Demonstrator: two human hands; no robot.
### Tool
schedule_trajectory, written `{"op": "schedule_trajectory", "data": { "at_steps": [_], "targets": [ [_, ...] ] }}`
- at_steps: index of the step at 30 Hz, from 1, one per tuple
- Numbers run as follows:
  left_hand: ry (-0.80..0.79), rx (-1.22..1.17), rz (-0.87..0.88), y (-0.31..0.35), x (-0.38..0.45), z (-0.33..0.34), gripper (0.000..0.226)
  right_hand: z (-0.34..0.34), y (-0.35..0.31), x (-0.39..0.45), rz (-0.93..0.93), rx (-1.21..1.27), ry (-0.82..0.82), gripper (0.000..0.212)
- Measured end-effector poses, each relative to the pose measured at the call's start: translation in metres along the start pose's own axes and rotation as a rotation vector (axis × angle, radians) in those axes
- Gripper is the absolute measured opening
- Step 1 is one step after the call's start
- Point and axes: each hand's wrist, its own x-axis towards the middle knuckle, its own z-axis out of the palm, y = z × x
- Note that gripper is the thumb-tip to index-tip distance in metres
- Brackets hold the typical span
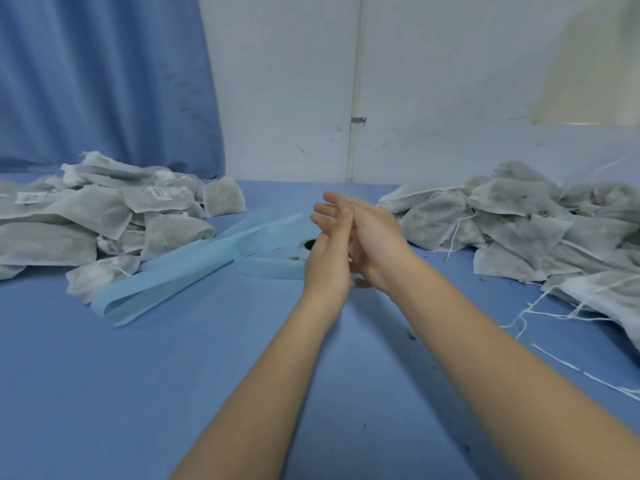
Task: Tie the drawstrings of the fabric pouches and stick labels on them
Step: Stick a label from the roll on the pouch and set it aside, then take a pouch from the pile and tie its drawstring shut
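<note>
My left hand [327, 258] and my right hand [372, 237] are pressed together palm to palm above the middle of the table, fingers straight, holding nothing. A heap of grey fabric pouches with white labels [104, 216] lies at the left. Another heap of grey pouches with loose white drawstrings [526, 230] lies at the right. A pale blue label backing strip [180, 268] curls across the table just left of my hands. A small roll [308, 245] peeks out behind my left hand, mostly hidden.
The table is covered by a blue cloth [173, 375]. Loose white strings [571, 368] trail over it at the right front. A blue curtain [104, 81] hangs at the back left and a white wall with a pipe [355, 98] stands behind.
</note>
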Motion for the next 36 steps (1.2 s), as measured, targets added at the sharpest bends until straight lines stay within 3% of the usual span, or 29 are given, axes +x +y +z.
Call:
{"op": "schedule_trajectory", "data": {
  "at_steps": [5, 9, 15, 19, 24, 27, 30, 33, 36],
  "targets": [
    [-0.274, 0.312, -0.011, -0.021, -0.021, 0.038, 0.034, -0.069, -0.013, -0.028, -0.066, -0.154, 0.136, 0.022],
    [-0.358, 0.508, 0.065, -0.022, -0.014, 0.071, 0.022, -0.112, -0.018, -0.037, -0.138, -0.216, 0.266, 0.024],
    [-0.200, 0.858, 0.230, -0.019, 0.037, 0.121, 0.025, -0.156, -0.029, -0.036, -0.211, -0.107, 0.412, 0.021],
    [-0.070, 0.982, 0.164, -0.031, 0.080, 0.144, 0.034, -0.167, -0.033, -0.034, -0.180, 0.056, 0.431, 0.017],
    [-0.039, 0.903, 0.080, -0.050, 0.112, 0.152, 0.039, -0.175, -0.035, -0.028, -0.127, 0.127, 0.451, 0.013],
    [-0.037, 0.902, 0.142, -0.056, 0.114, 0.146, 0.031, -0.176, -0.033, -0.023, -0.118, 0.112, 0.442, 0.014],
    [-0.056, 0.976, 0.241, -0.052, 0.107, 0.142, 0.016, -0.175, -0.028, -0.018, -0.156, -0.056, 0.474, 0.018],
    [-0.037, 1.202, 0.416, -0.040, 0.093, 0.139, 0.025, -0.178, -0.022, -0.017, -0.304, -0.489, 0.536, 0.023],
    [-0.133, 1.296, 0.538, -0.026, 0.074, 0.127, 0.025, -0.177, -0.023, -0.022, -0.500, -0.788, 0.516, 0.036]
  ]
}}
